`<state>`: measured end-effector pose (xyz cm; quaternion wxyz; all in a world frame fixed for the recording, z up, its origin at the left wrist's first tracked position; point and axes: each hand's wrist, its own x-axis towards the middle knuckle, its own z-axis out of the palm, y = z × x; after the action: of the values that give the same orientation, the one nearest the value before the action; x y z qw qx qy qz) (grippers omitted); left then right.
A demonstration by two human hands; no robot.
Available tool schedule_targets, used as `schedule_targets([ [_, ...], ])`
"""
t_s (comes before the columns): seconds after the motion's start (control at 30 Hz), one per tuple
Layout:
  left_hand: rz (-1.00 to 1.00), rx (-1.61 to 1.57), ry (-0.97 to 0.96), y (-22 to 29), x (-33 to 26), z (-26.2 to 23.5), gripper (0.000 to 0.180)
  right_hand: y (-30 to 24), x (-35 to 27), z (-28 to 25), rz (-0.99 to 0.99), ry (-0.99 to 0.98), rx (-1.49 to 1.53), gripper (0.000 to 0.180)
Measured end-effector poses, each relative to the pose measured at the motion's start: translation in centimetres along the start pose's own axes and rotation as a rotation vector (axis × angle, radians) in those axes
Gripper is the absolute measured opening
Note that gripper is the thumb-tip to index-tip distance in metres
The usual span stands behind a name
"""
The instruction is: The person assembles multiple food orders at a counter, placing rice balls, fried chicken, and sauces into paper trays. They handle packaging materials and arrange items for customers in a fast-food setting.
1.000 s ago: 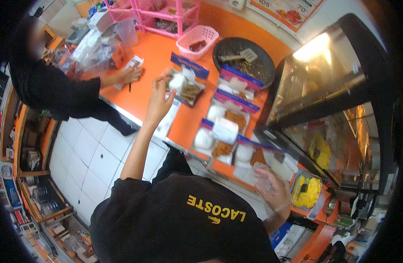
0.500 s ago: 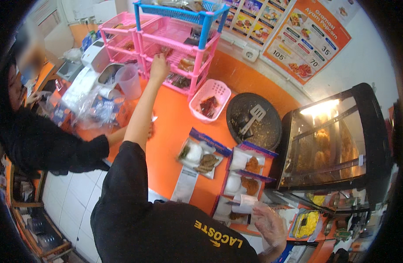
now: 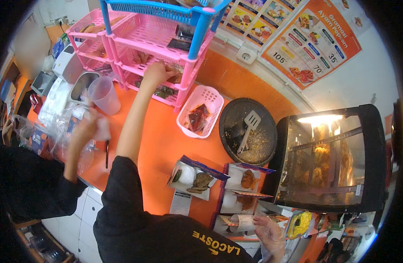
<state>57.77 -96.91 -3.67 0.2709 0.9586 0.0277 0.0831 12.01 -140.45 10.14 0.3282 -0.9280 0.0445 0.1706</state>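
My left hand [image 3: 156, 75] is inside a lower tier of the pink plastic rack [image 3: 146, 33]. Its fingers are bent together against small clear packets [image 3: 177, 74] with brownish contents; what they pinch is hidden. At the lower right, my right hand [image 3: 270, 232] wears a clear plastic glove, its fingers loosely curled and apart with nothing visible in them. Beside it are a curled white paper slip [image 3: 243, 222] and a row of paper boxes holding rice and fried chicken [image 3: 248, 179]. Another open box [image 3: 193, 177], with rice and brown pieces, sits by a printed slip [image 3: 180, 203].
A pink basket [image 3: 213, 97] with dark red sachets and a black pan [image 3: 230, 118] with a spatula [image 3: 252, 122] stand behind the boxes. A lit food warmer [image 3: 326, 199] is at right. On the left, a co-worker's hand [image 3: 84, 127] holds something white near a clear jug [image 3: 105, 98].
The view has shifted, and my left hand is now farther right in the rack, at the packets. The co-worker's hand has risen from the table with something white. My right hand stays near the boxes.
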Motion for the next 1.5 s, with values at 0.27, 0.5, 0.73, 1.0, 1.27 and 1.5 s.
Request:
schedule_targets([
  [0.27, 0.205, -0.587, -0.216, -3.4, 1.0, 2.0, 0.042, -1.1, 0.3, 0.6, -0.029, -0.006, 0.060, 0.037],
  [0.5, 0.206, -0.563, -0.146, -4.6, 2.0, 3.7, 0.038, -0.2, -0.7, 1.3, -0.096, 0.015, 0.111, 0.036],
  [0.73, 0.197, -0.302, -0.017, 2.4, -4.0, -1.4, 0.027, 0.6, -3.2, 2.6, -0.107, 0.038, 0.073, 0.038],
  [1.0, 0.207, -0.405, -0.011, -0.4, -0.8, 0.2, 0.021, -0.5, -5.0, 2.9, 0.031, 0.008, -0.009, 0.042],
  [1.27, 0.229, -1.142, 0.441, 0.1, -13.8, -2.8, 0.023, -0.8, -5.1, 3.8, -0.172, 0.159, -0.039, 0.033],
  [1.5, 0.056, -2.176, -0.200, 9.0, -32.0, -2.2, 0.050, -4.5, 1.8, 6.9, -0.504, 0.227, 0.783, 0.040],
])
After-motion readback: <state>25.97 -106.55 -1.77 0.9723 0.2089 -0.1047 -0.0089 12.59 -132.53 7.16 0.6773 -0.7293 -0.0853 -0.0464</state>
